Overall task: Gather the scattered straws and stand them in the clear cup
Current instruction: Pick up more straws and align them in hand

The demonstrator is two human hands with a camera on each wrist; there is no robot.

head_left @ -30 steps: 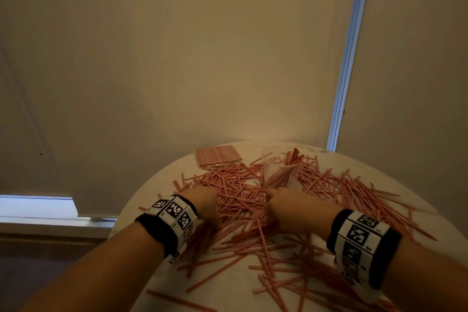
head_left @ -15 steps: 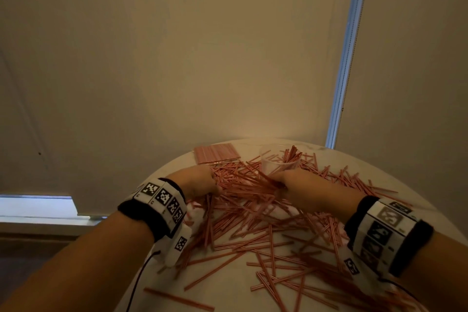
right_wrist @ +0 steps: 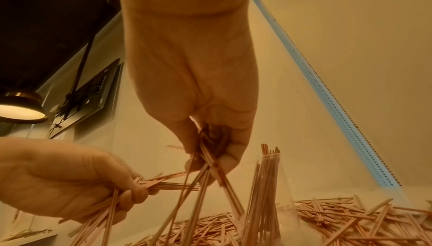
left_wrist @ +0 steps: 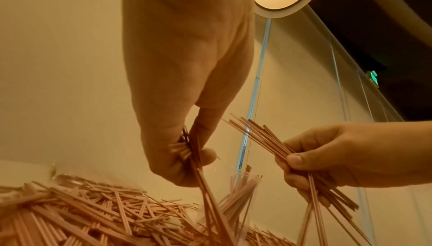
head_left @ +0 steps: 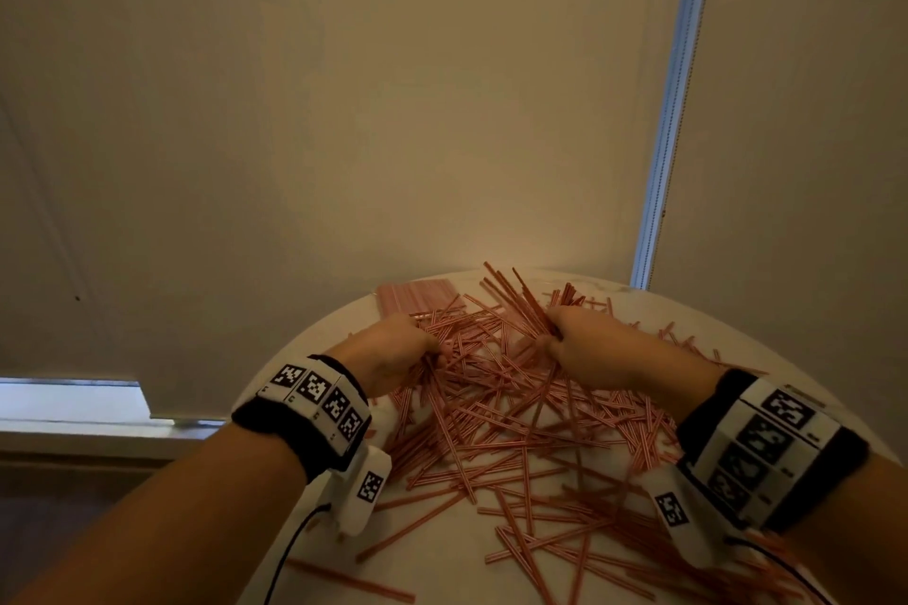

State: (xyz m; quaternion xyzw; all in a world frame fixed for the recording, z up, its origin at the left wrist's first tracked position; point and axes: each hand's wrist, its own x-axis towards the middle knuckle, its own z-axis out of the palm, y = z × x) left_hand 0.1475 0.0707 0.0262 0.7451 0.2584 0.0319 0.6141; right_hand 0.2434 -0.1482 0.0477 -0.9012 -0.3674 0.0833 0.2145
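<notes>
Your left hand [head_left: 393,351] is curling its fingers [left_wrist: 205,155] round a small bunch of straws [left_wrist: 198,176], gripping them near their upper ends while the rest of the bunch is hanging down toward the pile. It is working over the far left part of the round tabletop [head_left: 442,570], just in front of a flat packet of straws [head_left: 417,297] lying at the far edge.

Your right hand [head_left: 584,341] is clamping a larger bunch [head_left: 516,300] in its fist, thumb [left_wrist: 295,159] pressing across the straws. The bunch is slanting: its top ends are fanning up and away to the left, and its lower ends are trailing down out of the fist toward the tabletop.

The two hands are apart, with a gap of loose straws between them, each holding its own bunch.

The clear cup [right_wrist: 271,194] is standing on the far part of the tabletop, just beyond and beside your right hand. It is already holding a cluster of straws [right_wrist: 268,185], some upright and some leaning, with their tips poking above the rim. In the head view your right hand is hiding most of it.

Loose straws [head_left: 516,432] are lying crisscrossed over the middle and right of the tabletop, with a few strays [head_left: 349,580] near the front edge.
</notes>
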